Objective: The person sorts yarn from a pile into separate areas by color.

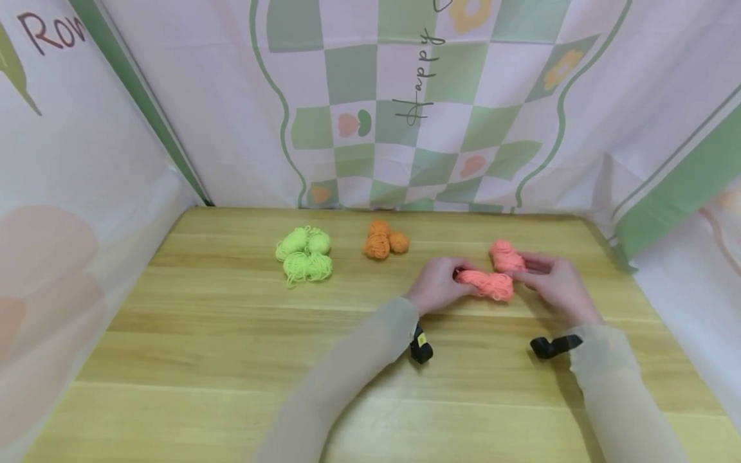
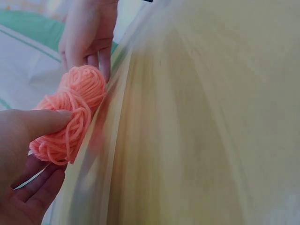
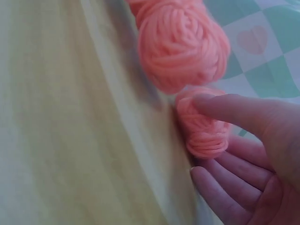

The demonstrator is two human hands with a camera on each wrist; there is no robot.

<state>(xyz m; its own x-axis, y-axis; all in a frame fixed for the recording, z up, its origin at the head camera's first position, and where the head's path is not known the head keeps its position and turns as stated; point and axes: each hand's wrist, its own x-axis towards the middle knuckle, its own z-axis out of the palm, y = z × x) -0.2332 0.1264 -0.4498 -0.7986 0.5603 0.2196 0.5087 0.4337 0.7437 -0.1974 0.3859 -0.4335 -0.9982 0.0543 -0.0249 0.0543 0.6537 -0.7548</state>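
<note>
Two coral-pink skeins of yarn are at the right side of the table. My left hand [image 1: 439, 286] grips the nearer skein [image 1: 492, 286], which is pinched in at its middle. In the left wrist view the thumb presses on that skein's loose strands [image 2: 70, 105], with fingers curled beneath. My right hand [image 1: 560, 287] holds the farther skein [image 1: 505, 256] at its right end. The right wrist view shows the thumb on top of this skein [image 3: 206, 126] and the fingers behind it. Both skeins lie close together at an angle, overlapping in the head view.
Several lime-green yarn bundles [image 1: 307, 267] lie grouped on the left of the wooden table [image 1: 231, 347]. Toward the back middle sit an orange skein [image 1: 377, 241] and a small orange ball [image 1: 399, 242]. Printed cloth [image 1: 353, 71] hangs along the table's back and sides.
</note>
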